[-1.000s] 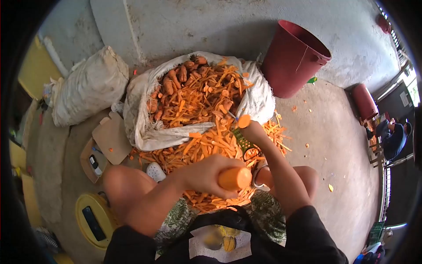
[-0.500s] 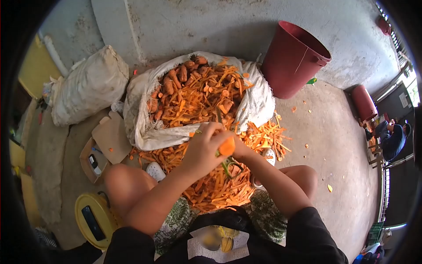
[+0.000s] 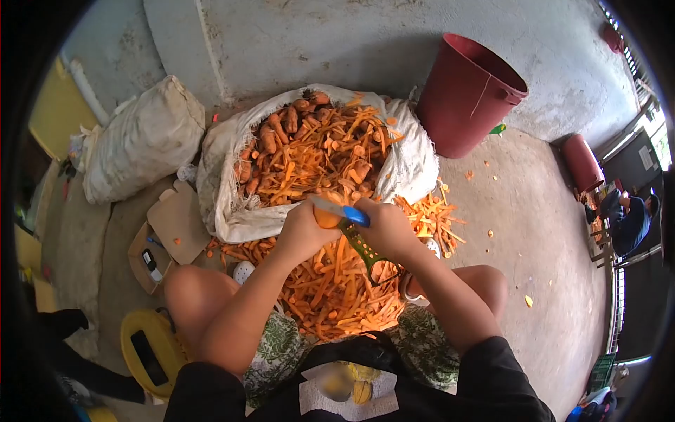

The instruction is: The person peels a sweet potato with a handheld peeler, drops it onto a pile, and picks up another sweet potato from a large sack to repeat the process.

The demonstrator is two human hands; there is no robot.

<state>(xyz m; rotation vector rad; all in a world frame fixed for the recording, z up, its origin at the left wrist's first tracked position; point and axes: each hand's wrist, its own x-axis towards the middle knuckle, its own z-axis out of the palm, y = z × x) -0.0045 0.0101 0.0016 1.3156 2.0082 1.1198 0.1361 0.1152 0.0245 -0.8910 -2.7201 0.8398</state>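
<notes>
My left hand (image 3: 306,228) is closed round an orange carrot (image 3: 325,213), above the near edge of the open white sack (image 3: 242,224). Against the carrot lies a blade with a blue handle (image 3: 356,216), held in my right hand (image 3: 385,226). A green slotted tool (image 3: 365,253) also hangs from my right hand, over the peelings. Inside the sack are whole carrots (image 3: 268,137) and many orange strips (image 3: 302,165). More orange peelings (image 3: 337,295) are heaped on the floor between my legs.
A tall red bin (image 3: 467,98) stands behind the sack at the right. At the left are a full white sack (image 3: 144,141), an open cardboard box (image 3: 176,221) and a yellow scale (image 3: 130,323). A person in blue (image 3: 631,225) sits far right.
My hands have drawn apart, with the carrot turned between them. The blue-handled blade now shows against it. A dark-clothed limb has come in at the lower left.
</notes>
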